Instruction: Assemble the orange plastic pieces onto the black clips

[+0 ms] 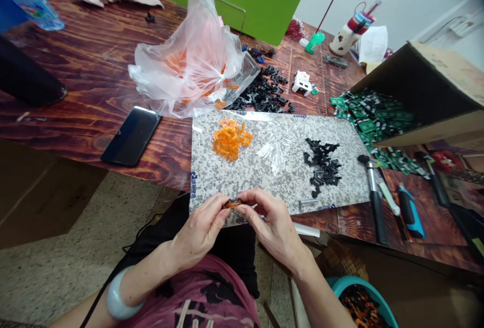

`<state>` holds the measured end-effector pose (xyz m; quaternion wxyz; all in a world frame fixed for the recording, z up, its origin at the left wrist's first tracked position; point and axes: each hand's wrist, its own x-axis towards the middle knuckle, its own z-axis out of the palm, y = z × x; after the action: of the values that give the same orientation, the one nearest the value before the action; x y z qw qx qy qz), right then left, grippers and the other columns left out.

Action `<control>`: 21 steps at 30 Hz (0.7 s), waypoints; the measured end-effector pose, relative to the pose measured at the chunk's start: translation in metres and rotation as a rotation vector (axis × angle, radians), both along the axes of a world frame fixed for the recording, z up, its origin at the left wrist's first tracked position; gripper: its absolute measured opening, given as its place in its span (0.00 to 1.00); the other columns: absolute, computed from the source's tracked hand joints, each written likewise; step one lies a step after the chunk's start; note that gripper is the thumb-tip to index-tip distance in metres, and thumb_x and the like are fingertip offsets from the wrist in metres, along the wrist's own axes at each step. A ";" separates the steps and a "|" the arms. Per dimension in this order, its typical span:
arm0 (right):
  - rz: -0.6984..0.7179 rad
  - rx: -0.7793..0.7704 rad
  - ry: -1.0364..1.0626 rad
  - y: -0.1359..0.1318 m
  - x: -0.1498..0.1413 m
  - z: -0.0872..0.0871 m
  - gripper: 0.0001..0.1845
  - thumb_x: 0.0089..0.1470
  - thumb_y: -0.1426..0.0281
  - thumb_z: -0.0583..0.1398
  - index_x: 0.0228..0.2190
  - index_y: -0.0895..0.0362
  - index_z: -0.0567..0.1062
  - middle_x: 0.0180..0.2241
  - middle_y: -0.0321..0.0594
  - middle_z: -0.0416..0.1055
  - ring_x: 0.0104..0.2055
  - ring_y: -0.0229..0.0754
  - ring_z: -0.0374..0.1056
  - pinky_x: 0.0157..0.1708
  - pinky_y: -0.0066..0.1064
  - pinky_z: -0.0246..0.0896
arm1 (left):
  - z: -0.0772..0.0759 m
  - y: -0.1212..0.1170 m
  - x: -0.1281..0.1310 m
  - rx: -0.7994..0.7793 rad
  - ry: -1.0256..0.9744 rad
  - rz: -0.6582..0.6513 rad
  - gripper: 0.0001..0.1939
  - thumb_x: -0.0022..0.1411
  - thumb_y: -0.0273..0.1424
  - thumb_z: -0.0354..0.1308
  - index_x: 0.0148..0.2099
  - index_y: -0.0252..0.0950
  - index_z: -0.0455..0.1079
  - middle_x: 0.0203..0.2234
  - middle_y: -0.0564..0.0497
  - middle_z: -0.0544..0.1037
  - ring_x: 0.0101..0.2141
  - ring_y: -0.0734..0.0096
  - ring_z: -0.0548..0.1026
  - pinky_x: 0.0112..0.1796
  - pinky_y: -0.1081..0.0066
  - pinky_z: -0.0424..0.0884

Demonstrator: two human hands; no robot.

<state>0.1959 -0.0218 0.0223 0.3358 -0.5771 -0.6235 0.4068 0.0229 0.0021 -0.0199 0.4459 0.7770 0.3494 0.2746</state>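
My left hand (pixel 198 232) and my right hand (pixel 272 227) are close together over my lap, and the fingertips (pixel 245 198) of both are pinched on one small orange and dark piece (pixel 232 204). I think this piece is light and stiff, but it is tiny and can slip, so it is better to hold it by its narrow edges. Just beyond my hands lies a speckled board (pixel 287 189) with orange plastic pieces (pixel 229 139) on the left, clear pieces (pixel 274 151) in the middle and black plastic pieces (pixel 322 161) on the right. Farther right, green circuit boards (pixel 372 118) spill from a cardboard box (pixel 434 80). At the far side stands a plastic bag (pixel 192 60).
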 end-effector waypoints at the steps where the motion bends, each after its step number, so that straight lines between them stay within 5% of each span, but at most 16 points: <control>1: 0.002 -0.004 0.005 0.000 0.000 0.000 0.06 0.57 0.72 0.57 0.37 0.58 0.73 0.34 0.40 0.71 0.36 0.36 0.68 0.33 0.25 0.63 | 0.000 0.000 0.000 -0.002 0.000 0.000 0.09 0.68 0.24 0.41 0.40 0.34 0.62 0.30 0.51 0.67 0.32 0.70 0.67 0.34 0.73 0.65; 21: 0.050 0.023 -0.047 -0.002 0.002 0.002 0.05 0.57 0.73 0.57 0.37 0.58 0.71 0.34 0.37 0.70 0.35 0.35 0.66 0.34 0.25 0.60 | 0.000 0.003 -0.001 0.012 0.013 -0.077 0.10 0.68 0.24 0.40 0.42 0.33 0.62 0.32 0.48 0.68 0.35 0.68 0.67 0.37 0.70 0.66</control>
<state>0.1982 -0.0240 0.0241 0.3174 -0.5668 -0.6500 0.3944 0.0222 0.0047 -0.0197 0.4491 0.7943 0.3204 0.2544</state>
